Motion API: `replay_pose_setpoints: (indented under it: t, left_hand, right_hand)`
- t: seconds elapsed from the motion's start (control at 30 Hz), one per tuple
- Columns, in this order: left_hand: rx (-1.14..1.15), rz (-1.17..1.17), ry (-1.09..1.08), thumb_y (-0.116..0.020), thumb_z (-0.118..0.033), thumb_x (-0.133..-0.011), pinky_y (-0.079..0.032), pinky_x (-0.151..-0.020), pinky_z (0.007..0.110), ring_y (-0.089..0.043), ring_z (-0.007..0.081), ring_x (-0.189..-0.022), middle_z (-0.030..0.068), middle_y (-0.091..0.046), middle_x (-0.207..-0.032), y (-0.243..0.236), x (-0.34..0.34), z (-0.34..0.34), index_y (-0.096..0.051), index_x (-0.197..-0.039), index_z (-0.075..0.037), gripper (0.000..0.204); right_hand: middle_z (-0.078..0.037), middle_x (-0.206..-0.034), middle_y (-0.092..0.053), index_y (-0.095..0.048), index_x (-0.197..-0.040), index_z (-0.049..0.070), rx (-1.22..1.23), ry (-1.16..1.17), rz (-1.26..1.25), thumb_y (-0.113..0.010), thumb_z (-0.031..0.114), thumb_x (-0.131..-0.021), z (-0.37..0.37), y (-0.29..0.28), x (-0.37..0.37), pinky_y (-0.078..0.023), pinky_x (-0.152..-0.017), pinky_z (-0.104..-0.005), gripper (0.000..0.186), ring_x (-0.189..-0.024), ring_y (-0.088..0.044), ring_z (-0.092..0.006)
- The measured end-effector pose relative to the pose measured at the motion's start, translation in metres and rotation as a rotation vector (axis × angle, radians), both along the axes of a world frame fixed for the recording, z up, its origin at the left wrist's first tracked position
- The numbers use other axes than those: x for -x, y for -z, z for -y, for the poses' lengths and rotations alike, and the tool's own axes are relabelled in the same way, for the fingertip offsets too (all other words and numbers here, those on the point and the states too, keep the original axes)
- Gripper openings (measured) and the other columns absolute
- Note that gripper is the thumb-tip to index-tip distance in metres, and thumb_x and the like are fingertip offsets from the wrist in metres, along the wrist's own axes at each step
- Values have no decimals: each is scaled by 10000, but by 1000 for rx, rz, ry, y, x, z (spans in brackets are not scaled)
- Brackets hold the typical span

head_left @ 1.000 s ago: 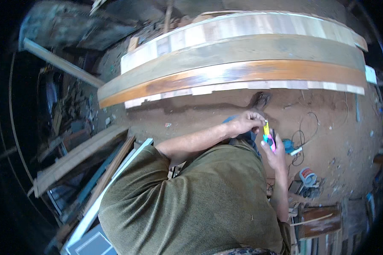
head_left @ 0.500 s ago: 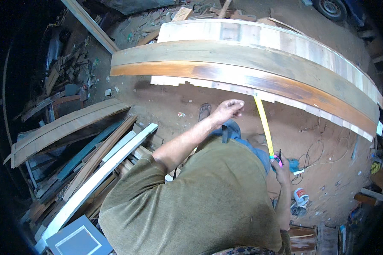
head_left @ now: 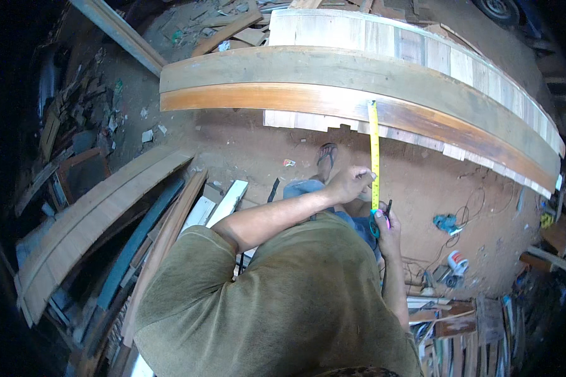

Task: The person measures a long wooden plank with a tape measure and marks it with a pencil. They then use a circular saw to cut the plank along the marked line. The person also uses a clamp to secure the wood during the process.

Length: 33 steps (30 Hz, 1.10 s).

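A long curved panel of pale slats bears a grey-brown board [head_left: 295, 63] and an orange-stained board [head_left: 270, 95]. A yellow tape measure blade [head_left: 374, 144] stretches from the orange board toward me. My right hand [head_left: 387, 229] is closed on its coloured case [head_left: 375, 220], with a slim dark object [head_left: 390, 205] sticking up beside it. My left hand [head_left: 352, 184] has its fingers curled at the blade's left edge; what, if anything, they hold is too small to make out. My sandalled foot [head_left: 327, 157] shows below the panel.
Stacked boards and a curved plank [head_left: 94, 220] lie at left, with scrap wood [head_left: 233, 38] beyond the panel. A teal power tool [head_left: 445, 223], loose cords and a white bucket [head_left: 458, 262] are on the dirt floor at right. A wheel [head_left: 497, 11] shows at top right.
The blade was drawn out from a short length and now reaches onto the orange board. My right hand moved left and up; my left hand first moved away, then back beside the blade.
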<state>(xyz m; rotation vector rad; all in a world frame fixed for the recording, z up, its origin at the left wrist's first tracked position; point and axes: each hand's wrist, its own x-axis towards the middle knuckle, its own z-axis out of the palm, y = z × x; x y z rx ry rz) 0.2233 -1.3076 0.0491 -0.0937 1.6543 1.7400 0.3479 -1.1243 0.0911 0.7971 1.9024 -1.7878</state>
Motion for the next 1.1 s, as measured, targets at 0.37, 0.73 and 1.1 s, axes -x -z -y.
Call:
replay_pose_setpoints:
  t: [0.37,0.73,1.1]
  left_hand:
    - [127,-123,-35,-583,-262,-1053,-498,-692,248,-615,67,-760,-14,-666,-812,29,37,137,-715,-1030,-20,276]
    - [330,-183,263,-634,-365,-1026,-534,-814,304,-648,129,-855,57,-724,-1018,36,106,281,-695,-1201,-8,402]
    - [647,-342,224,-656,-363,-994,-516,-897,346,-673,195,-960,110,-740,-1065,100,261,373,-718,-1188,-16,403]
  right_hand:
    - [17,-971,-615,-651,-1235,22,-31,-36,116,-750,207,-923,100,-8,-72,-463,-808,-258,376,-892,-547,-90]
    - [28,-917,-632,-680,-1242,38,-138,602,52,-714,197,-957,219,42,-178,-466,-718,-241,328,-819,-557,-64]
    - [-12,-999,-644,-648,-1226,1,-191,686,193,-702,290,-963,308,35,-112,-478,-755,-264,395,-875,-573,-99]
